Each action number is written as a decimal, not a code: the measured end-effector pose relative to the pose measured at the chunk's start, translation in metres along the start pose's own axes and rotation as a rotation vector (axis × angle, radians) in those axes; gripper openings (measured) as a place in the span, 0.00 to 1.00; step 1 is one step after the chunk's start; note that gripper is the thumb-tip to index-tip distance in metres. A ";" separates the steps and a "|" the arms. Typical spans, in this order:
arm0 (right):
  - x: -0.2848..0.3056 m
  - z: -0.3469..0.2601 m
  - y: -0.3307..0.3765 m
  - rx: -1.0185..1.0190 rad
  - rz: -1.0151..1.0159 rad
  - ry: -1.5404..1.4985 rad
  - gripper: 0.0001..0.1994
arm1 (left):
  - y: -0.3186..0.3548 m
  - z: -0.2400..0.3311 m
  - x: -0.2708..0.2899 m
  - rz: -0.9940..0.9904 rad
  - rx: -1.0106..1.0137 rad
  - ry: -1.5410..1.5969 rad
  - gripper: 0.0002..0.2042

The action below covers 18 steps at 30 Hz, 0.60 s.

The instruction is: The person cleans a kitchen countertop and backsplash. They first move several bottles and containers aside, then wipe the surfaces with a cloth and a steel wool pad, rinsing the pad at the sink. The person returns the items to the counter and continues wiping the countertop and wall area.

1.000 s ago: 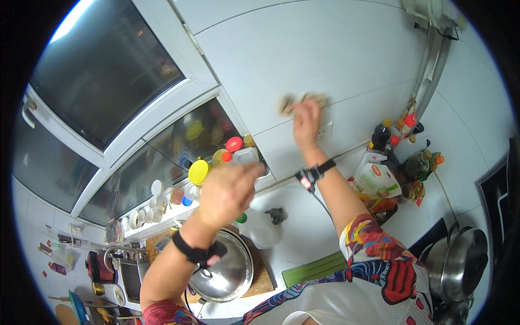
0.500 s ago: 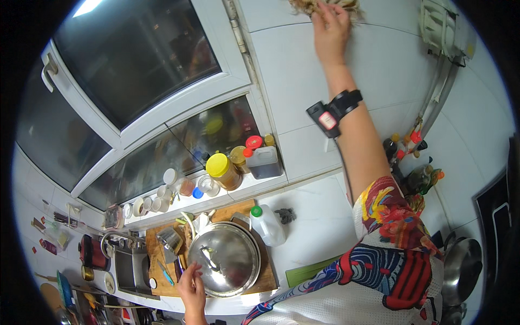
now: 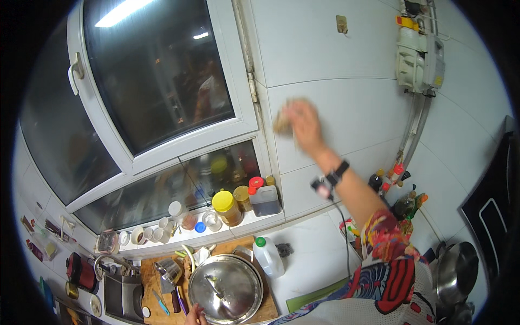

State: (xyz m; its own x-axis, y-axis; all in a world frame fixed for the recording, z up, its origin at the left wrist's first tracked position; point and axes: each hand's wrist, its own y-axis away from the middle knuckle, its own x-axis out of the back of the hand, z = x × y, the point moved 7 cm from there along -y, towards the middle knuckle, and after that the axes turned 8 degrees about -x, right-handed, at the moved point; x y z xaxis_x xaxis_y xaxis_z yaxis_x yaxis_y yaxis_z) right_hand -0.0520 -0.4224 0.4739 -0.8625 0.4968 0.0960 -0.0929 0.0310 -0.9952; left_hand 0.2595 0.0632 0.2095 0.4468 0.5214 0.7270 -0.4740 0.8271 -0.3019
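My right hand (image 3: 306,127), blurred by motion, is closed on a crumpled tan-brown cloth (image 3: 281,123) against the white tiled wall (image 3: 325,59), right of the window frame. A black strap with a small device circles that wrist, and a cable hangs from it. Low in the view, my left hand (image 3: 196,315) is partly cut off by the edge. Its visible fingers look loosely apart and hold nothing I can see. They are beside the near left rim of a large steel pot with a domed lid (image 3: 225,287); whether they touch it I cannot tell.
Jars and bottles, including a yellow-lidded jar (image 3: 225,206), line the window sill. A wooden board (image 3: 154,287) bears the pot, a cleaver and a blue knife (image 3: 161,302). A green-capped jug (image 3: 269,257) stands beside it. Sauce bottles (image 3: 403,206) fill the corner; pans (image 3: 457,268) hang right.
The view has tilted upward. My right hand has swept the cloth down and left along the wall tiles. My left hand now shows less, nearer the lower edge.
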 end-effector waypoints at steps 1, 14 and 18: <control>0.007 0.007 -0.044 -0.051 0.089 -0.048 0.17 | 0.002 -0.002 0.004 0.018 0.003 0.027 0.17; -0.050 0.008 0.064 -0.116 -0.219 0.158 0.21 | 0.015 -0.039 -0.015 0.053 0.157 0.222 0.12; -0.053 0.019 0.218 -0.211 -0.485 0.240 0.22 | 0.014 -0.024 -0.019 -0.010 0.123 0.060 0.11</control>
State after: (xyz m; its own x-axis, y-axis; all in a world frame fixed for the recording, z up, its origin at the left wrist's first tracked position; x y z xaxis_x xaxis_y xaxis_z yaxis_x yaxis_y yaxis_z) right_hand -0.0356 -0.4587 0.2525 -0.6070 0.5649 0.5590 -0.3267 0.4638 -0.8235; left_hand 0.2623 0.0703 0.1765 0.4949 0.5283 0.6899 -0.5571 0.8022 -0.2147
